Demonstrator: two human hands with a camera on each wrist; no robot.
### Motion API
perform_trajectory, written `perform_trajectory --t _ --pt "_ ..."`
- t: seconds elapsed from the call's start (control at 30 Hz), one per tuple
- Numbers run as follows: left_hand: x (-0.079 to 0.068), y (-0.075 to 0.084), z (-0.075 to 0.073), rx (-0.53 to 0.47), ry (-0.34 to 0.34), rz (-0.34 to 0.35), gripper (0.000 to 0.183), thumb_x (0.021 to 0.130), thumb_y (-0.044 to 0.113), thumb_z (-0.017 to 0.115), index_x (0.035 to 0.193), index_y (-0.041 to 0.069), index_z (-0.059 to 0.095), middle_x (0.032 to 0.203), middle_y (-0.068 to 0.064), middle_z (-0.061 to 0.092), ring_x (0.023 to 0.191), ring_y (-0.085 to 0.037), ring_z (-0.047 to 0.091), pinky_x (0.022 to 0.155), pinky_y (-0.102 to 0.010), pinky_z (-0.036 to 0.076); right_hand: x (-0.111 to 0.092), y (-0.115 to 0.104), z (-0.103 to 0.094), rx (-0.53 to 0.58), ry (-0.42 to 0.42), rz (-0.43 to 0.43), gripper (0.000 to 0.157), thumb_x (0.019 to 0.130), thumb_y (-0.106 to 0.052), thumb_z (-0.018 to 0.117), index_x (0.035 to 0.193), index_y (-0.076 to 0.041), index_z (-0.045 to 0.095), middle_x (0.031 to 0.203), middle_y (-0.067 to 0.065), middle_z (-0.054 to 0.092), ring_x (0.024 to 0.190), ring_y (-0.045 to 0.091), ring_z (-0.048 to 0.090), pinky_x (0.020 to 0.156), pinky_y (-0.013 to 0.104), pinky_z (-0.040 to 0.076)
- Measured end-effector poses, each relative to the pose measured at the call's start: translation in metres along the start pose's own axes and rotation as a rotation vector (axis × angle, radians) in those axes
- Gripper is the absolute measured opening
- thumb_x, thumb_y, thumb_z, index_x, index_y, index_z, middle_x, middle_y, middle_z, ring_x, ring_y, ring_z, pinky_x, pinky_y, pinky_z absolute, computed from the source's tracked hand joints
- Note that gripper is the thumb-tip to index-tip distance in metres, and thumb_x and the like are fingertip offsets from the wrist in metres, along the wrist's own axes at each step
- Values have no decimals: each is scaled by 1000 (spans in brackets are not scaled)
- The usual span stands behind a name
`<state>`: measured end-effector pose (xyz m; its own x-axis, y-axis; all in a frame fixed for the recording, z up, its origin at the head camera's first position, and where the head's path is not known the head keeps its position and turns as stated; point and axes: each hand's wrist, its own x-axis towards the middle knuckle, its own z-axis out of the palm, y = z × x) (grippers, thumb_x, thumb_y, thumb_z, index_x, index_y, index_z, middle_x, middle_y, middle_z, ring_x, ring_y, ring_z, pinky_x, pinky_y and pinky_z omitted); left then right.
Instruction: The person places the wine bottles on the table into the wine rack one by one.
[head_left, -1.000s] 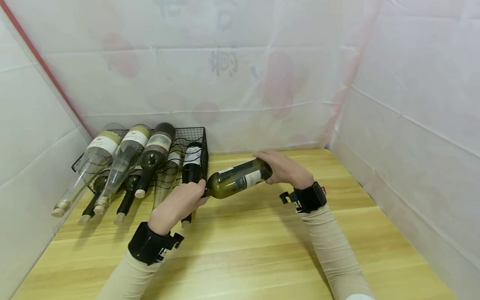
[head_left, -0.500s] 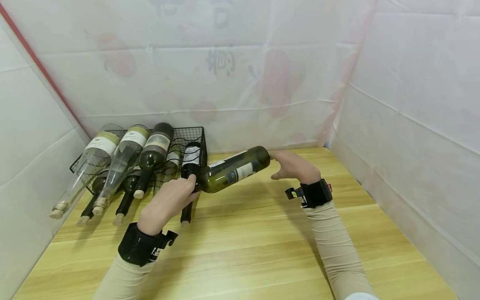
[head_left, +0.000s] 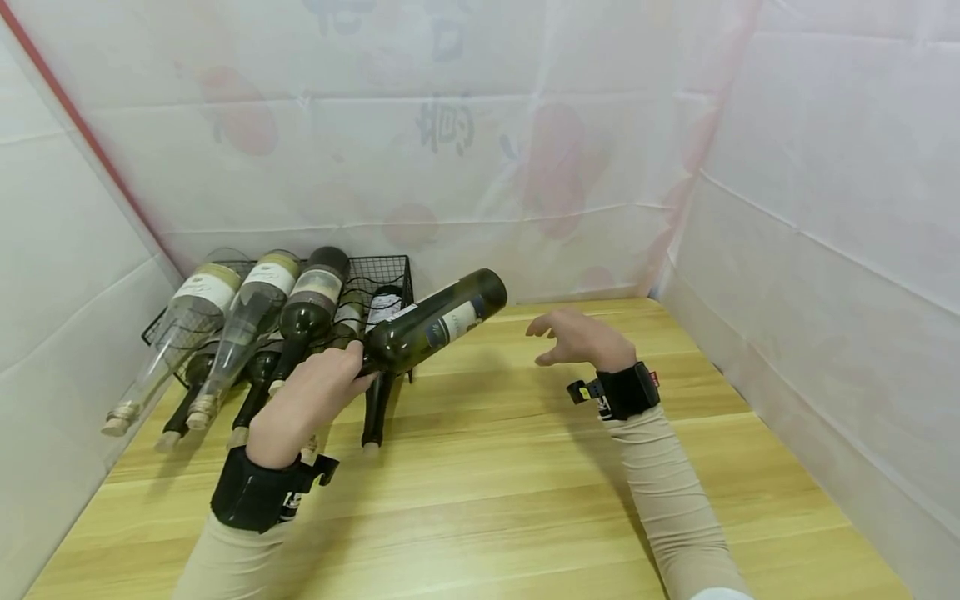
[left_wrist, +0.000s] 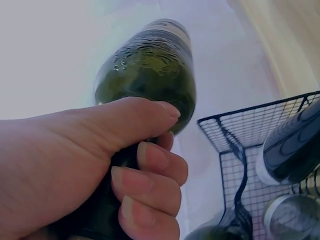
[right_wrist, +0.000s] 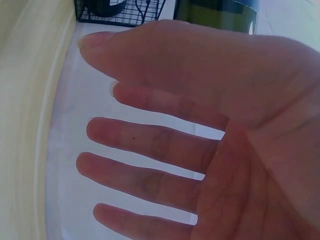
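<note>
My left hand [head_left: 311, 400] grips a green wine bottle [head_left: 442, 321] by its neck, fingers curled round it in the left wrist view. The bottle is tilted, its base raised toward the upper right and its shoulder in front of the rack's right end. A black wire wine rack [head_left: 381, 268] stands at the back left with several bottles lying in it. Beneath the held bottle, a dark bottle [head_left: 375, 417] lies in the rack's lower right place, partly hidden. To the right, my right hand [head_left: 588, 340] hovers apart from the bottle, fingers relaxed and holding nothing.
Two clear bottles [head_left: 258, 296] and a dark bottle [head_left: 315, 287] lie on the rack's top, corked necks pointing forward. More corked necks stick out below. White sheeting [head_left: 480, 183] walls off the back and both sides of the wooden table [head_left: 510, 500].
My right hand has let go of the bottle's base and stays to the right. My left hand has carried the bottle leftward toward the rack, its base rising.
</note>
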<state>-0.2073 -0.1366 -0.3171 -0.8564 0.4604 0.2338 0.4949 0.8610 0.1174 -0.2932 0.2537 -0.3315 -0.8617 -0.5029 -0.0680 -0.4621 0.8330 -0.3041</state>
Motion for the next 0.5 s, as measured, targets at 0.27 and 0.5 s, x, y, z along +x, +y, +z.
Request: perform_trajectory --t 0.27,0.5 --pt "-8 -9 -14 -67 -79 -111 36 102 16 65 121 -13 54 73 -9 55 56 -19 49 54 -33 36 -1 -1 1 12 -10 -5 47 91 -17 78 134 -2 65 133 19 68 120 40 67 99 49 55" --pt "-8 -16 -21 -92 -91 -173 25 103 17 62 104 -7 53 69 -9 53 53 -21 49 53 -33 35 -1 1 0 26 1 11 47 94 -18 75 136 -3 63 132 20 68 120 40 67 99 48 55"
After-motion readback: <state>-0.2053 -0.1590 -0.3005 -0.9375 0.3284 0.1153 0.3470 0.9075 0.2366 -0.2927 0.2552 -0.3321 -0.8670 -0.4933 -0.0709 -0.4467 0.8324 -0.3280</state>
